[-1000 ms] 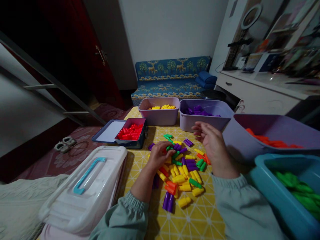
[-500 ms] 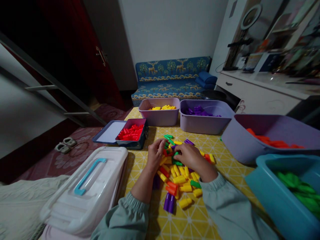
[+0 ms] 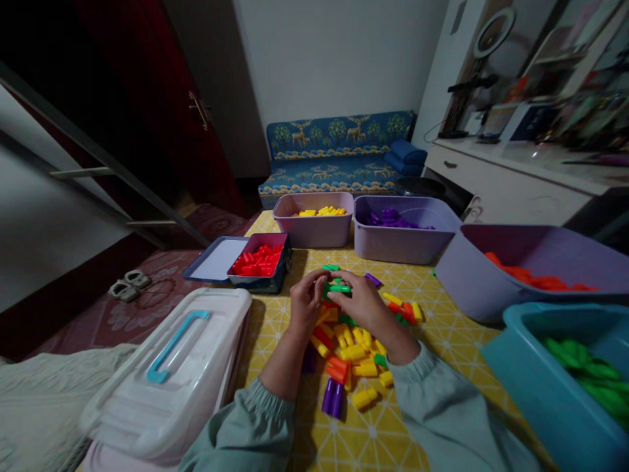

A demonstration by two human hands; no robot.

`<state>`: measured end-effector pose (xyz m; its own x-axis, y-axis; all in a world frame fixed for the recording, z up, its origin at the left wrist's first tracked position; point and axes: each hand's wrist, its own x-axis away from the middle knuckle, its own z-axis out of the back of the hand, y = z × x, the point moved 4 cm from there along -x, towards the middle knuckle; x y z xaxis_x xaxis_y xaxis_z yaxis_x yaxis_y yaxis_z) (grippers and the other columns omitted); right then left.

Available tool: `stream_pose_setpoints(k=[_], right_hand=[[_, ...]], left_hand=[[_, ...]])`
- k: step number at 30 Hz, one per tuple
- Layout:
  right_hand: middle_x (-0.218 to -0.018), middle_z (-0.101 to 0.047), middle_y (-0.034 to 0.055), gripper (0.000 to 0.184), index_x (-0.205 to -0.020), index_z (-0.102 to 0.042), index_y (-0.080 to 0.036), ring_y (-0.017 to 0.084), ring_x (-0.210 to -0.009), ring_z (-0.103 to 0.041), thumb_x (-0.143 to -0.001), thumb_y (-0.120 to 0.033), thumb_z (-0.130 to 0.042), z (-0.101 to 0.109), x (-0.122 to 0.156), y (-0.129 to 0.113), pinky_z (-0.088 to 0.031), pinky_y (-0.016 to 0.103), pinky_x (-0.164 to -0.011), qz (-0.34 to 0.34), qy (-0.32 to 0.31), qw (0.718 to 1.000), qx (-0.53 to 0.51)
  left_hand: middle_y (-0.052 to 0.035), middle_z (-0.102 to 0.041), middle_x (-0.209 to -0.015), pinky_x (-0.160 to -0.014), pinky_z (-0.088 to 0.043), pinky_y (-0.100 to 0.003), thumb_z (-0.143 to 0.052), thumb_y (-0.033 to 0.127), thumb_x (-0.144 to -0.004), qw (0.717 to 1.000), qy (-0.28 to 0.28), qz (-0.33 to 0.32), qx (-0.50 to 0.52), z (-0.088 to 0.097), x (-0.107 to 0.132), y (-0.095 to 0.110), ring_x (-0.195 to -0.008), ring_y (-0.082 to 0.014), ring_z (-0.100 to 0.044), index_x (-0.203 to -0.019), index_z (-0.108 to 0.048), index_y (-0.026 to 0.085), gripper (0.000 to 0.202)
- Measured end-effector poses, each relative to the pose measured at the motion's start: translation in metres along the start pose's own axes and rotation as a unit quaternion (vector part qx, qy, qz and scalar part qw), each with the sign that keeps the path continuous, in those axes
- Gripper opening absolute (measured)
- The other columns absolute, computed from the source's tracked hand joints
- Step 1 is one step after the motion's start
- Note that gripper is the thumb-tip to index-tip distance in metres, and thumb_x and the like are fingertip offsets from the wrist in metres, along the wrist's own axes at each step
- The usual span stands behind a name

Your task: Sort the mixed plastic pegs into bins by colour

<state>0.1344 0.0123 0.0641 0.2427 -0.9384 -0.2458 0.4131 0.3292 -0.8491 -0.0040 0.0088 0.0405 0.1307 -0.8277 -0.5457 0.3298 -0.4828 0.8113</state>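
Note:
A heap of small plastic pieces in yellow, purple, red, orange and green lies on the yellow patterned tablecloth. My left hand and my right hand meet above the far side of the heap. Both pinch a small bunch of green pieces between their fingertips. More green pieces lie just beyond and under the hands.
Bins ring the heap: red pieces in a dark tin, yellow in a lilac tub, purple in another tub, orange in a tilted tub, green in a blue tub. A white lidded case stands at left.
My right hand came back from near the purple tub to the heap and joined my left hand. Both hands now hold green pieces lifted slightly off the heap.

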Motion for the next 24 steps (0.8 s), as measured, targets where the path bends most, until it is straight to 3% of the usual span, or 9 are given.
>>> stream_pose_setpoints(k=[3,7,12,16,19,24], right_hand=[[-0.105,-0.072,0.0072,0.035,-0.112,-0.065,-0.022,0.021,-0.091,-0.067,-0.077,-0.017,-0.063,0.003,0.001,-0.006,-0.049,0.033,-0.083,0.006,0.01,0.997,0.075],[-0.086,-0.072,0.0077,0.018,-0.095,-0.068,-0.018,0.021,-0.081,-0.066,-0.08,-0.018,-0.056,0.003,0.001,-0.008,-0.047,0.03,-0.075,-0.011,0.004,0.989,0.147],[-0.077,-0.071,0.0042,0.014,-0.088,-0.068,-0.021,0.018,-0.071,-0.065,-0.081,-0.024,-0.057,-0.001,0.003,-0.004,-0.045,0.026,-0.065,-0.004,-0.031,0.991,0.133],[-0.075,-0.07,0.004,0.012,-0.084,-0.069,-0.02,0.016,-0.061,-0.064,-0.079,-0.024,-0.057,-0.001,0.003,-0.003,-0.047,0.026,-0.058,-0.014,-0.024,0.997,0.068],[-0.061,-0.067,0.0021,0.012,-0.085,-0.068,-0.019,0.017,-0.056,-0.064,-0.075,-0.021,-0.061,0.003,0.003,-0.001,-0.05,0.026,-0.055,-0.062,-0.009,0.998,-0.018],[-0.057,-0.066,-0.0002,0.028,-0.097,-0.062,-0.015,0.015,-0.048,-0.062,-0.072,-0.026,-0.067,0.027,0.001,-0.008,-0.051,0.025,-0.049,-0.133,0.058,0.965,-0.217]], left_hand=[[-0.0089,-0.072,-0.1,-0.077,-0.055,-0.026,-0.052,0.034,-0.093,0.999,-0.022,-0.034,-0.004,-0.003,0.001,0.002,-0.09,-0.0171,-0.068,-0.106,-0.066,0.018,0.025],[-0.0103,-0.067,-0.109,-0.077,-0.056,-0.026,-0.052,0.031,-0.093,0.996,-0.035,-0.08,0.0,-0.004,0.001,0.008,-0.102,-0.0182,-0.064,-0.108,-0.064,0.02,0.022],[-0.0107,-0.065,-0.112,-0.082,-0.055,-0.027,-0.052,0.032,-0.094,0.997,-0.031,-0.074,0.017,-0.002,0.0,0.01,-0.107,-0.0189,-0.062,-0.107,-0.065,0.019,0.022],[-0.0102,-0.066,-0.111,-0.087,-0.052,-0.029,-0.05,0.037,-0.095,0.998,-0.033,-0.043,0.024,-0.002,-0.002,0.01,-0.106,-0.0193,-0.062,-0.107,-0.066,0.019,0.027],[-0.0094,-0.067,-0.109,-0.092,-0.048,-0.03,-0.047,0.043,-0.095,0.999,-0.027,-0.026,0.032,-0.001,-0.002,0.011,-0.103,-0.0192,-0.063,-0.107,-0.066,0.018,0.034],[-0.0065,-0.067,-0.094,-0.067,-0.05,-0.025,-0.042,0.051,-0.095,0.995,-0.021,0.055,0.081,-0.001,0.0,0.005,-0.062,-0.0108,-0.062,-0.111,-0.064,0.015,0.045]])
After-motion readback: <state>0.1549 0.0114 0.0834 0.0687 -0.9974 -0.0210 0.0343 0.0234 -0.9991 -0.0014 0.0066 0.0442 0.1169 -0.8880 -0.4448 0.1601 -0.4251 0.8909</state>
